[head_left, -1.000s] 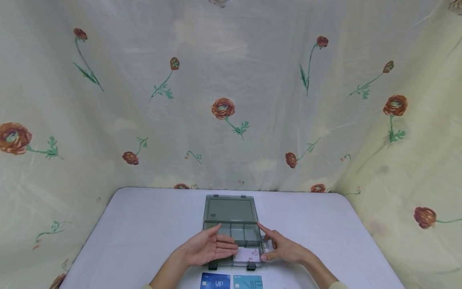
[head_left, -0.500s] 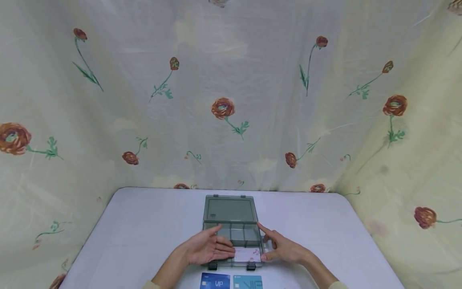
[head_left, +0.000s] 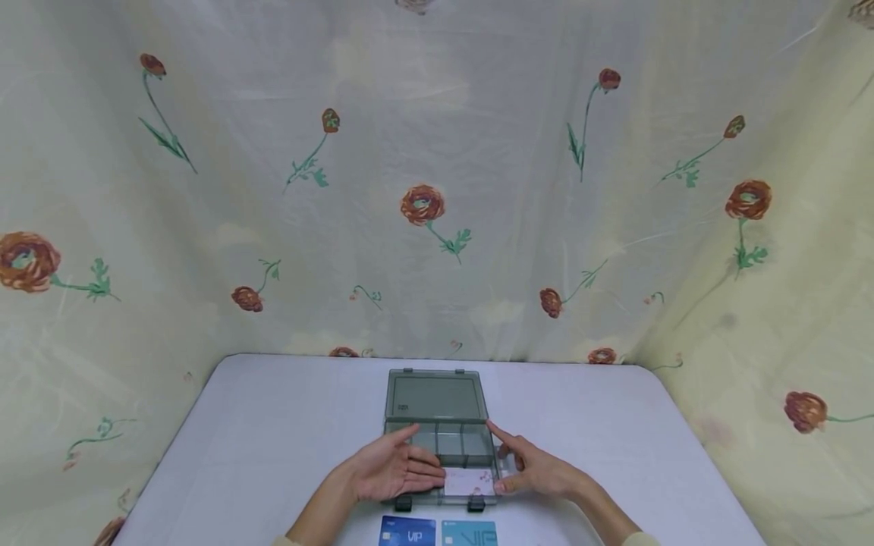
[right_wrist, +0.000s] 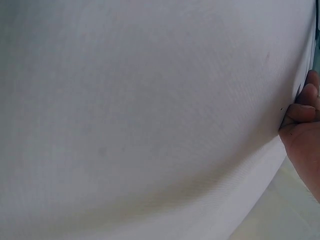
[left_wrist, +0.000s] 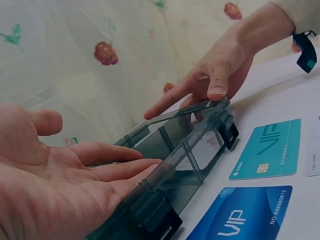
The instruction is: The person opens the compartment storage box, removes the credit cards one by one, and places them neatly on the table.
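A grey-green clear plastic box (head_left: 464,460), divided into compartments, lies with its lid (head_left: 437,398) folded back. In its front right compartment is a white card with pink flowers (head_left: 470,481). My left hand (head_left: 392,470) reaches over the box's left part, palm exposed and fingers straight, fingertips near the card's left edge; whether they touch it I cannot tell. My right hand (head_left: 542,469) is at the box's right side: the index finger lies straight toward the hinge corner and the thumb rests on the front corner. Its other fingers are partly hidden behind the wall.
A blue VIP card (head_left: 408,531) and a teal VIP card (head_left: 470,532) lie on the white table (head_left: 287,409) in front of the box. Part of a pale card (left_wrist: 313,150) shows beside them in the left wrist view. Flowered curtain (head_left: 437,152) stands behind.
My left fingertips have drawn slightly left, showing more of the flowered card, which sits a touch further right. My right hand and the box stay in place.
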### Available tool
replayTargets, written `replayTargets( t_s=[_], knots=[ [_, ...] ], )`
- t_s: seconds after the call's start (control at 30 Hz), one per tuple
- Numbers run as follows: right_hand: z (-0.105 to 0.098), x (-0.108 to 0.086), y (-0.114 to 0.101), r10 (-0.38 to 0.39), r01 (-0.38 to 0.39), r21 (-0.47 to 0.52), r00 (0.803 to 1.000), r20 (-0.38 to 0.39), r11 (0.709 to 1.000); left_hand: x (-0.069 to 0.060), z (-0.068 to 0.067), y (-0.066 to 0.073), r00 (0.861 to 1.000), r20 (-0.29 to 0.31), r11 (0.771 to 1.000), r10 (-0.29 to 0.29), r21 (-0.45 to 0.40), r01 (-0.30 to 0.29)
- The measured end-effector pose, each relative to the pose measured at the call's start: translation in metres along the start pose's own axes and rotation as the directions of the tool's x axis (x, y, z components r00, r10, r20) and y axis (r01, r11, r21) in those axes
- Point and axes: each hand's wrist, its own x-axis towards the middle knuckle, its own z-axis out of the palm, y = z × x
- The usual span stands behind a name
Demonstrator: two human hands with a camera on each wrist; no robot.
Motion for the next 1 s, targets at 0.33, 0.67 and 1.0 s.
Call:
replayTargets(
  t_s=[0.33,0.67,1.0],
  knots=[
    [0.001,0.000,0.000,-0.014,0.014,-0.021,1.000,-0.002,1.000,-0.005,0.001,0.001,1.000,0.006,1.000,0.022,0.012,-0.022],
    [0.001,0.002,-0.001,-0.021,0.020,-0.015,1.000,-0.001,1.000,0.000,0.000,0.003,1.000,0.013,0.999,0.021,-0.041,-0.020],
    [0.000,0.001,-0.004,0.005,-0.005,-0.003,1.000,-0.011,1.000,0.010,0.004,0.003,0.999,-0.031,1.000,0.016,-0.025,-0.017]
  ],
)
